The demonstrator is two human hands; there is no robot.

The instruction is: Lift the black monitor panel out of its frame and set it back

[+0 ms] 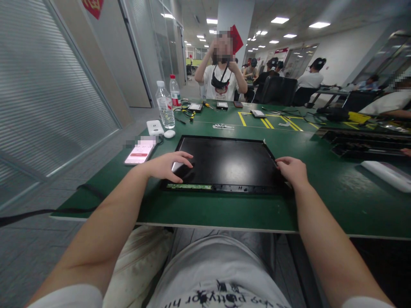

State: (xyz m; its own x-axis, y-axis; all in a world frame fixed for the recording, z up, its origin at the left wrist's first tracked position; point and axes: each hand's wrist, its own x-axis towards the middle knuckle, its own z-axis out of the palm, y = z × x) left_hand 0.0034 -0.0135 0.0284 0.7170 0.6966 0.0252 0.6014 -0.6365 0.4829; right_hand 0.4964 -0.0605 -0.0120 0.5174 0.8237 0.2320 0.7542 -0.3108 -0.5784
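A black flat screen panel [231,160] lies on the green table in front of me, a narrow green circuit strip [189,187] along its near left edge. My left hand [170,166] is over the panel's left side, fingers spread and curved; whether the fingertips touch the surface is hard to tell. At the right edge, my right hand [293,170] has its thumb and fingers closed on the panel's dark frame. Part of that edge is hidden behind the hand.
Left of the panel are a lit phone [140,150], a white case [155,128] and a water bottle [165,107]. Beyond it lie small drives [222,105] and cables. Dark strips [353,143] and a white bar-shaped object [387,175] lie right. A person [221,79] is opposite.
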